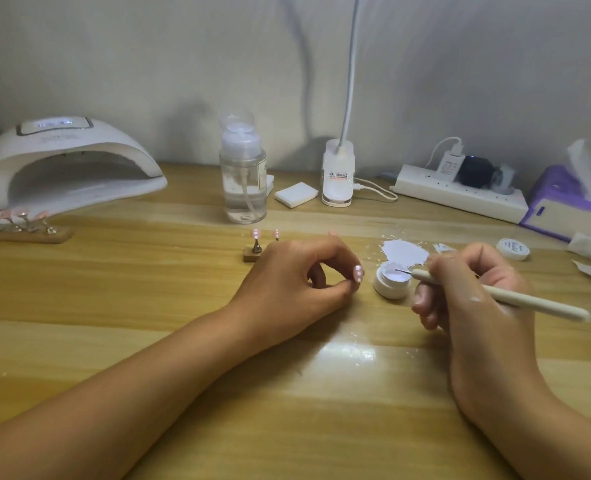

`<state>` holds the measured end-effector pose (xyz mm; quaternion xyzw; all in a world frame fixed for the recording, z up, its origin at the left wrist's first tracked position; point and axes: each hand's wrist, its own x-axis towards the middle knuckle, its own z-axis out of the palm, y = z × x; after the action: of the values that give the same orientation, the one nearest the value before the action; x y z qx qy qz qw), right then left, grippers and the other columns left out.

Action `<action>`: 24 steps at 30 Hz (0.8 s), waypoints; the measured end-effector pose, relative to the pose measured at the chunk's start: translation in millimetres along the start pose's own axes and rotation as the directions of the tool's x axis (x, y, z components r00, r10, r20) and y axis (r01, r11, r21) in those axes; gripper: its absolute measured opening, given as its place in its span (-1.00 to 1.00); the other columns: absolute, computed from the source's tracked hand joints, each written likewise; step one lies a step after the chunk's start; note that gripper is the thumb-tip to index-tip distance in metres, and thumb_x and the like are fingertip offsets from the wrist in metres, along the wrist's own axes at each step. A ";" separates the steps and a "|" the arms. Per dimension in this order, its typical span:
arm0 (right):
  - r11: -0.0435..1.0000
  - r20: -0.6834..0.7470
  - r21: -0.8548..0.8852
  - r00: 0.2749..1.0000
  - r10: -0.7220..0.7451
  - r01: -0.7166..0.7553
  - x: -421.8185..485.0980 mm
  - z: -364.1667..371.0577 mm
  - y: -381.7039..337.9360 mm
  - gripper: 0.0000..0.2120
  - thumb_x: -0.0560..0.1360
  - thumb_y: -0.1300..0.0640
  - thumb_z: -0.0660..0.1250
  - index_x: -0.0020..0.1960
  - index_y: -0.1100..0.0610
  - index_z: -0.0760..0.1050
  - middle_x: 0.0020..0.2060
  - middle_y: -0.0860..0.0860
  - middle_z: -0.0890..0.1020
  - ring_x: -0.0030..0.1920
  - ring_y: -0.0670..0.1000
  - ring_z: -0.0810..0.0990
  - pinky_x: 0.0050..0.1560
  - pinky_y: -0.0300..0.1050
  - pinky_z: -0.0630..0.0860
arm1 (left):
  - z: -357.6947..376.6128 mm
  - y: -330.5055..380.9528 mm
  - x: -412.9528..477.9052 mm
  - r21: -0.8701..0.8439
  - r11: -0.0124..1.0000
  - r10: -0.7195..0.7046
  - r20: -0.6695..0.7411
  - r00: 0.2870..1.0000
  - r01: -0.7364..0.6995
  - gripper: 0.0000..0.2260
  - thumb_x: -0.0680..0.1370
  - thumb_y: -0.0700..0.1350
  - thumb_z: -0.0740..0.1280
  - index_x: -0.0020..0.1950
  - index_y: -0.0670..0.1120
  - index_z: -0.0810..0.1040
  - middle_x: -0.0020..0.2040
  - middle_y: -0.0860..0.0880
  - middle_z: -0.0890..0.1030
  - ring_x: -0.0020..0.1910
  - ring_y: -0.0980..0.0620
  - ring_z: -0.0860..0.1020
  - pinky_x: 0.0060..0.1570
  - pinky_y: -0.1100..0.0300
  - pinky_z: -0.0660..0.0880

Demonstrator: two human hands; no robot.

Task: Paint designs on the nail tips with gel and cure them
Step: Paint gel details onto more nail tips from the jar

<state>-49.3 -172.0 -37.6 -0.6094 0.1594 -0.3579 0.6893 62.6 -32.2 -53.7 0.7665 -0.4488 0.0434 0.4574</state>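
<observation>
Well, from the head camera: the left hand (297, 282) pinches a pink nail tip (358, 273) between thumb and forefinger, low over the table (148, 306). The right hand (467, 292) grips a dotting pen (536, 303), its fine point dipped in the open gel pot (391, 280). The pen's length slants right and down from the pot. The nail tip sits just left of it, so a short leftward carry should do. The curing lamp (69, 157) stands well apart, far left.

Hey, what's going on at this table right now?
A person is decorating nail tips. Their left hand pinches a pink nail tip with white dots, while the right hand holds a thin pen, its point in a small open gel pot. The curing lamp sits far left, with more tips on a stand before it.
</observation>
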 end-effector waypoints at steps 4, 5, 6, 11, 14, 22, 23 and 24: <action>1.000 0.005 -0.009 1.000 0.010 -0.010 0.4 -1.5 1.9 -0.71 0.53 0.31 0.27 -0.30 0.11 0.28 -0.61 0.03 0.48 -0.58 -0.07 0.34 -0.57 -0.32 0.30 | -9.7 7.0 5.9 0.018 0.999 -0.032 -0.167 0.985 0.035 -0.84 0.44 -0.14 0.49 -0.11 0.10 0.59 -0.17 0.21 0.66 -0.40 0.16 0.47 -0.30 0.39 0.35; 1.000 0.008 -0.012 1.000 0.013 -0.012 0.8 -1.6 2.2 -0.72 0.53 0.31 0.27 -0.30 0.11 0.29 -0.61 0.03 0.47 -0.58 -0.07 0.33 -0.57 -0.32 0.30 | -16.3 8.7 9.9 0.017 0.998 -0.049 -0.201 0.978 0.053 -0.83 0.43 -0.11 0.49 -0.06 0.10 0.58 -0.18 0.23 0.66 -0.38 0.17 0.46 -0.30 0.39 0.34; 1.000 0.012 -0.014 1.000 0.016 -0.016 0.9 -1.8 2.6 -0.71 0.53 0.30 0.27 -0.30 0.11 0.29 -0.60 0.03 0.47 -0.58 -0.08 0.33 -0.57 -0.32 0.30 | -23.8 9.8 13.6 0.019 0.997 -0.064 -0.221 0.973 0.070 -0.81 0.43 -0.09 0.49 -0.04 0.10 0.56 -0.19 0.24 0.66 -0.34 0.19 0.46 -0.29 0.40 0.34; 0.999 0.036 -0.022 0.999 0.026 -0.025 0.9 -0.5 4.3 -0.72 0.54 0.30 0.28 -0.30 0.13 0.31 -0.60 0.03 0.47 -0.59 -0.11 0.33 -0.59 -0.34 0.29 | -53.7 1.9 25.8 0.184 0.958 -0.183 -0.189 0.965 0.218 -0.92 0.39 0.09 0.46 -0.25 0.15 0.60 -0.25 0.30 0.62 -0.06 0.15 0.54 0.15 0.04 0.36; 0.999 0.041 -0.020 0.999 0.025 -0.024 0.9 0.2 5.0 -0.70 0.54 0.31 0.29 -0.31 0.12 0.30 -0.60 0.02 0.46 -0.59 -0.11 0.35 -0.59 -0.34 0.29 | -57.3 -5.6 27.1 0.350 0.894 -0.239 -0.158 0.958 0.281 -0.91 0.41 0.12 0.46 -0.26 0.22 0.59 -0.11 0.28 0.60 0.15 0.15 0.40 0.08 0.17 0.07; 0.998 0.065 -0.037 0.997 0.049 -0.047 1.1 1.1 5.2 -0.70 0.54 0.30 0.30 -0.32 0.13 0.33 -0.59 0.05 0.46 -0.60 -0.14 0.37 -0.60 -0.35 0.29 | -52.1 -16.9 28.2 0.560 0.786 -0.240 -0.111 0.964 0.260 -0.85 0.40 0.17 0.46 -0.35 0.31 0.55 0.24 0.32 0.39 0.29 0.17 0.14 0.14 0.26 -0.14; 0.998 0.069 -0.035 0.996 0.054 -0.052 0.7 1.1 5.0 -0.70 0.53 0.30 0.30 -0.33 0.12 0.33 -0.59 0.05 0.46 -0.59 -0.14 0.37 -0.59 -0.35 0.29 | -51.8 -17.8 28.2 0.568 0.783 -0.235 -0.107 0.966 0.253 -0.84 0.40 0.17 0.46 -0.36 0.32 0.54 0.26 0.31 0.38 0.30 0.19 0.12 0.17 0.25 -0.16; 0.998 0.072 -0.036 0.996 0.058 -0.056 0.5 1.1 4.7 -0.70 0.53 0.29 0.30 -0.33 0.11 0.33 -0.59 0.05 0.46 -0.59 -0.14 0.38 -0.59 -0.34 0.29 | -51.3 -18.4 28.2 0.574 0.781 -0.231 -0.103 0.967 0.248 -0.84 0.40 0.18 0.46 -0.36 0.32 0.54 0.29 0.30 0.37 0.30 0.20 0.11 0.21 0.24 -0.18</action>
<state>-46.9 -171.6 -41.7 -0.6288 0.1573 -0.3127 0.6943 110.4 -9.2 -22.8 0.9194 -0.3067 0.1308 0.2088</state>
